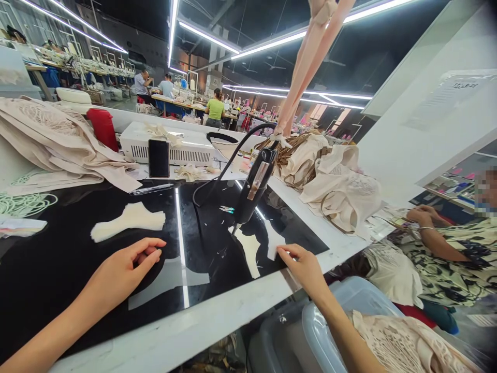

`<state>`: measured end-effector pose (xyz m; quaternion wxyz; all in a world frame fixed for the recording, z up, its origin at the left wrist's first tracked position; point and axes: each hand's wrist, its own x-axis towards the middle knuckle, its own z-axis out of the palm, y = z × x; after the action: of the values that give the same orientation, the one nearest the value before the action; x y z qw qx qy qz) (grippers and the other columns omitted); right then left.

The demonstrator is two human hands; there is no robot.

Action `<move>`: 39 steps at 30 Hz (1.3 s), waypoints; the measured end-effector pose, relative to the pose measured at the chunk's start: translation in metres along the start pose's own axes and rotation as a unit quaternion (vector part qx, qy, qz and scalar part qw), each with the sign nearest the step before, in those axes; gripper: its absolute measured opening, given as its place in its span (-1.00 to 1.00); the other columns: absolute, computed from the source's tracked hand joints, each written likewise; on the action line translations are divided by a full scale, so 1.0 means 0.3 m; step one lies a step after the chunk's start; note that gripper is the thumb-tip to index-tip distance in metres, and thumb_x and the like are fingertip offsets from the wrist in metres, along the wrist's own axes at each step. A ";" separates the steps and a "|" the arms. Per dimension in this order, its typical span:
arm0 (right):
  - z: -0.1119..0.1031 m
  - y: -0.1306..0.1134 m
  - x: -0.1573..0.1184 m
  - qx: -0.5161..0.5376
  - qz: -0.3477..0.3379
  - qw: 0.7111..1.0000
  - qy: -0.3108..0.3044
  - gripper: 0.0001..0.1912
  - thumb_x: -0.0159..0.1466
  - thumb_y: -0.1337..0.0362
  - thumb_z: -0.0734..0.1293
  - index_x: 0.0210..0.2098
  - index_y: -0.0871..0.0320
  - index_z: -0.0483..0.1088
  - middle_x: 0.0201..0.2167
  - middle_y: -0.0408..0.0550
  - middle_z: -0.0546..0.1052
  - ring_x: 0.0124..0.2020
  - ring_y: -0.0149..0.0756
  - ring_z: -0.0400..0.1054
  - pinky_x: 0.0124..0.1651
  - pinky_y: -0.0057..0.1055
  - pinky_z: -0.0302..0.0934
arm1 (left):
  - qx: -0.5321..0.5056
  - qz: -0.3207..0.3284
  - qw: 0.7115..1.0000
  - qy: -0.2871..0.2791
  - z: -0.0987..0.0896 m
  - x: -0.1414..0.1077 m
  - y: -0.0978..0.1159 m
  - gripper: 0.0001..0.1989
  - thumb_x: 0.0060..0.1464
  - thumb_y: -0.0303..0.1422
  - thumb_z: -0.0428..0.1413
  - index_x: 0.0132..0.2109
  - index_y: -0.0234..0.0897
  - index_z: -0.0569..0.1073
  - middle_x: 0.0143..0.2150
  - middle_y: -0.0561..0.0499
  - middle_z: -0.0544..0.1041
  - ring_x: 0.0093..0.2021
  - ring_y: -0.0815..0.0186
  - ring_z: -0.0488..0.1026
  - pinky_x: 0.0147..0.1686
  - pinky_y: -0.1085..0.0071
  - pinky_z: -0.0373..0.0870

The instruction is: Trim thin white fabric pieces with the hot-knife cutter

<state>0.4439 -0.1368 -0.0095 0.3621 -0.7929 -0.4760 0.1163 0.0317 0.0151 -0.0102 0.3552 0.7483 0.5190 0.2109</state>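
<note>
My left hand [135, 259] hovers over the black tabletop [116, 280], its fingers curled together; what they hold, if anything, is hidden. Just right of it lies a thin translucent cut piece [166, 282]. Behind it sits a cream fabric piece [130, 221]. My right hand [301, 261] pinches or presses the lower end of a white cut piece [274, 239] near the table's front edge. Left of that, another cream piece [249, 248] lies under the tip of a black handheld tool [256, 184], which hangs from a pink fabric strap [306, 67]. Small scissors [227, 209] lie behind the tool.
A phone [159, 158] leans on a white box-shaped device [186, 146]. Beige garments [334, 181] are piled at the right back, more fabric [50, 134] at the left. Plastic bins [349, 295] stand below the front edge; a seated person [446, 248] is at the right.
</note>
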 end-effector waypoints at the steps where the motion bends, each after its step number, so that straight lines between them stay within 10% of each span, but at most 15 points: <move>1: -0.005 0.008 0.007 0.014 0.018 1.000 0.000 -0.76 0.41 0.10 0.39 -0.19 0.15 0.54 -0.15 -0.06 0.61 -0.13 -0.21 0.51 0.02 -0.16 0.40 | 0.001 0.000 1.000 0.000 0.001 0.000 -0.001 -0.42 0.15 0.21 0.03 0.09 -0.06 0.54 -0.31 0.07 0.57 -0.43 0.23 0.40 -0.48 0.41 0.17; 9: -0.047 0.012 0.043 0.167 0.135 0.977 0.004 -0.71 0.43 0.10 0.39 -0.04 0.21 0.49 -0.18 -0.08 0.57 -0.30 -0.34 0.49 -0.27 -0.36 0.45 | 0.019 0.004 1.000 0.012 -0.003 0.001 -0.018 -0.43 0.16 0.20 0.03 0.09 -0.03 0.55 -0.30 0.08 0.58 -0.37 0.21 0.46 -0.38 0.39 0.28; 17: -0.090 -0.030 0.062 0.311 0.124 0.941 0.041 -0.61 0.11 -0.01 0.60 -0.28 0.19 0.61 -0.45 -0.11 0.51 -0.40 -0.34 0.36 -0.51 -0.48 0.13 | 0.033 0.014 0.999 0.022 -0.007 0.009 -0.018 -0.43 0.14 0.19 0.02 0.06 -0.05 0.58 -0.33 0.07 0.59 -0.41 0.21 0.45 -0.40 0.37 0.30; 28: -0.101 -0.118 0.033 0.439 0.084 0.894 0.034 -0.60 -0.05 -0.02 0.64 -0.36 0.12 0.64 -0.25 0.01 0.60 -0.40 -0.33 0.32 -0.52 -0.46 0.11 | 0.004 0.016 1.000 0.024 0.001 0.015 -0.040 -0.44 0.15 0.17 0.06 0.07 -0.09 0.57 -0.33 0.07 0.58 -0.41 0.23 0.46 -0.45 0.41 0.28; 39: -0.024 -0.379 -0.213 0.496 0.052 0.841 -0.210 -0.66 0.19 -0.04 0.56 -0.37 0.13 0.65 -0.50 -0.03 0.53 -0.57 -0.41 0.18 -0.55 -0.43 0.09 | -0.118 0.047 0.992 0.023 -0.007 -0.051 0.080 -0.53 0.23 0.06 0.11 0.06 -0.16 0.58 -0.20 -0.03 0.65 -0.25 0.16 0.58 -0.38 0.39 0.47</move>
<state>0.3381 -0.1615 0.0632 0.5914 -0.4875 -0.3779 0.5194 0.0397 -0.0035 0.0101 0.4188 0.7198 0.4624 0.3044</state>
